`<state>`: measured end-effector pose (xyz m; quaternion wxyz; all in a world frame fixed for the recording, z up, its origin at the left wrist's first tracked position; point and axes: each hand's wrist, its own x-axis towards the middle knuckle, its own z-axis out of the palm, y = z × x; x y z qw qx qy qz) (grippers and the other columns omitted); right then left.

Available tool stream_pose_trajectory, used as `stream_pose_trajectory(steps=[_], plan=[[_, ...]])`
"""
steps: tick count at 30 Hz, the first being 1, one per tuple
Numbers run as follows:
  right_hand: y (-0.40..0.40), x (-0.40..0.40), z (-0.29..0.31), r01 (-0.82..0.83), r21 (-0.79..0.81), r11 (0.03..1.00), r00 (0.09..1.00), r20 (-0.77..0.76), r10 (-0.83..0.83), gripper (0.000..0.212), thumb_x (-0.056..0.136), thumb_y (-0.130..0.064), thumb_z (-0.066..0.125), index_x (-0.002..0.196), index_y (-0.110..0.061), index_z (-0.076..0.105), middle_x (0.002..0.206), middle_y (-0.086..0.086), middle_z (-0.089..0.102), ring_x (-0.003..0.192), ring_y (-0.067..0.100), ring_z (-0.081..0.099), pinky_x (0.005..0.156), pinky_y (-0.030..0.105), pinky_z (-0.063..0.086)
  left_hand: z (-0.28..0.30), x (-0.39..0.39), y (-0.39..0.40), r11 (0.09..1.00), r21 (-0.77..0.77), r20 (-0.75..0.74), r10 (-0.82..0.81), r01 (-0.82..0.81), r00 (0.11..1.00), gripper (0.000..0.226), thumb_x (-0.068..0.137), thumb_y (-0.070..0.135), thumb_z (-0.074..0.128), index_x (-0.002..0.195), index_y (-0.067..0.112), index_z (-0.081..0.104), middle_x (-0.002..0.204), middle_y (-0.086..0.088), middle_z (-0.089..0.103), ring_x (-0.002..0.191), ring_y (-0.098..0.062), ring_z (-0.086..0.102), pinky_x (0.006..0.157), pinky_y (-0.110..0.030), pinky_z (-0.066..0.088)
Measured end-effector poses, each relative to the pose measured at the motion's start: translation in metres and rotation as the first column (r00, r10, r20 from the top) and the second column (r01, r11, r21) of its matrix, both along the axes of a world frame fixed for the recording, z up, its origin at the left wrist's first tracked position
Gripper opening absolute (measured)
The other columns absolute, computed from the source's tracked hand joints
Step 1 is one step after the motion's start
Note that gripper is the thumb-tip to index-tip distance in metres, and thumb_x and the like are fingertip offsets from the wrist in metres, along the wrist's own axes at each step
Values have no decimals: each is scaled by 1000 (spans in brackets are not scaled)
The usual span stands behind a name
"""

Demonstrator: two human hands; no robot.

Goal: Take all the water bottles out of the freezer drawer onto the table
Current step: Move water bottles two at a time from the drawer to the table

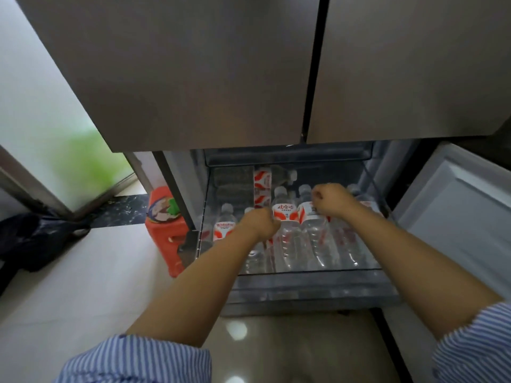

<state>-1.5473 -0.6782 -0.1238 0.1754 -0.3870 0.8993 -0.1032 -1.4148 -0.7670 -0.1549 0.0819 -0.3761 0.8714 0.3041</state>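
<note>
The freezer drawer (pixel 312 286) is pulled out below the closed fridge doors. Inside it stand several clear water bottles with red and white labels, such as one (pixel 284 217) in the middle and one (pixel 224 225) at the left. More bottles (pixel 262 183) lie at the back. My left hand (pixel 260 222) is down among the bottles, fingers curled around the top of one that it mostly hides. My right hand (pixel 331 199) is closed against the labelled upper part of a bottle (pixel 315 230) on the right side. No table is in view.
The open lower freezer door (pixel 453 205) stands at the right. A red plastic stool (pixel 163 228) sits on the floor left of the drawer, a dark bag (pixel 36 236) further left. Closed grey fridge doors (pixel 193 73) hang overhead. The pale tiled floor (pixel 83 286) lies beneath me.
</note>
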Motion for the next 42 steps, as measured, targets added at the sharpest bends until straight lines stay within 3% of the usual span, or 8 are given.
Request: stream_pose_trajectory(steps=[6, 11, 16, 24, 29, 34, 37, 42], plan=[[-25, -23, -12, -15, 73, 997, 999, 31, 13, 29, 97, -27, 40, 115, -12, 57, 114, 12, 62, 99, 25, 56, 91, 37, 41, -14, -31, -20, 978, 152, -73, 152, -140, 986, 33, 95, 29, 49, 120, 8, 49, 113, -12, 60, 104, -26, 60, 90, -35, 49], [-52, -35, -27, -18, 194, 981, 999, 33, 12, 40, 97, -39, 35, 127, -15, 46, 130, 12, 52, 124, 29, 46, 111, 46, 27, -21, -51, -38, 868, 419, -98, 333, -264, 938, 27, 94, 39, 48, 100, 12, 52, 72, 2, 53, 61, -10, 53, 54, -20, 43], [-77, -38, -35, 201, 173, 964, 970, 102, -220, 32, 90, -39, 48, 107, -13, 58, 82, 4, 55, 89, 23, 56, 89, 34, 44, -32, -66, -54, 761, 604, -78, 354, -239, 932, 28, 92, 43, 50, 93, 15, 55, 74, -1, 58, 67, -15, 57, 69, -28, 51], [-68, -4, -11, 272, -96, 958, 953, 165, -254, 32, 88, -30, 58, 114, -14, 51, 115, 10, 61, 97, 25, 58, 76, 27, 38, -22, -40, -58, 586, 753, -118, 568, -300, 815, 19, 93, 30, 50, 83, 15, 53, 70, -4, 57, 58, -14, 56, 48, -22, 45], [-51, 18, 14, 277, -261, 925, 951, 210, -226, 33, 81, -21, 67, 110, -9, 57, 115, 12, 64, 102, 29, 60, 79, 28, 41, -2, -10, -58, 606, 695, -208, 684, -386, 700, 21, 89, 30, 56, 84, 10, 59, 101, -16, 67, 88, -28, 64, 87, -38, 53], [-29, 45, 35, 140, -331, 933, 990, 52, -130, 35, 78, -17, 69, 110, -5, 60, 114, 14, 64, 99, 28, 59, 72, 26, 37, 23, 22, -36, 702, 618, -405, 671, -354, 622, 19, 94, 22, 53, 100, 6, 59, 96, -10, 59, 84, -21, 57, 70, -31, 45], [-8, 56, 57, 24, -372, 928, 998, -41, -42, 30, 77, -17, 69, 104, -5, 63, 109, 13, 64, 94, 25, 58, 72, 26, 38, 41, 37, -14, 784, 515, -544, 612, -348, 574, 12, 93, 18, 55, 85, 9, 58, 83, -6, 57, 88, -21, 54, 66, -28, 45], [27, 71, 97, -116, -422, 899, 990, -119, 72, 23, 76, -16, 68, 96, -3, 67, 104, 16, 66, 89, 26, 57, 69, 25, 35, 81, 65, 19, 891, 156, -749, 388, -426, 537, 17, 87, 15, 63, 95, 10, 49, 97, -8, 48, 93, -22, 51, 86, -38, 47]])
